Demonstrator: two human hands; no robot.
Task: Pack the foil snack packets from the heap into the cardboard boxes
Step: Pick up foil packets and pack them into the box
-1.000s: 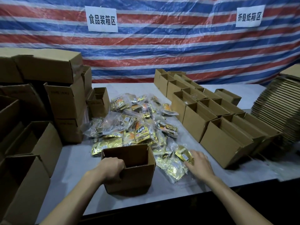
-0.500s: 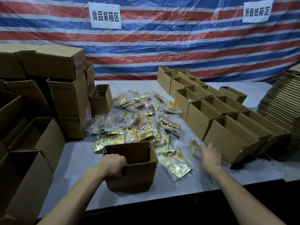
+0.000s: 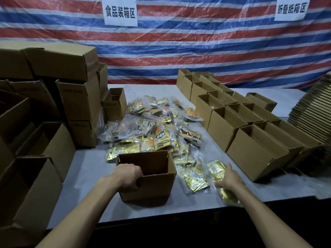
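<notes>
A heap of gold and orange foil snack packets (image 3: 154,129), many in clear bags, lies in the middle of the grey table (image 3: 86,169). In front of it stands an open cardboard box (image 3: 152,187); its inside looks dark and I cannot see any contents. My left hand (image 3: 128,176) grips the box's near left rim, fingers curled over the edge. My right hand (image 3: 228,178) lies flat with fingers spread on a gold packet (image 3: 215,169) at the heap's right front. More gold packets (image 3: 194,179) lie between the box and that hand.
Rows of open cardboard boxes (image 3: 250,140) stand on the right of the table. Stacked boxes (image 3: 59,81) fill the left side, with open ones (image 3: 32,185) near me. Flat folded cartons (image 3: 311,111) are piled at far right. A striped tarp (image 3: 197,47) hangs behind.
My right hand left the packets near the box, swung right toward the boxes, then came down on a gold packet nearer the table edge. My left hand kept its grip on the box.
</notes>
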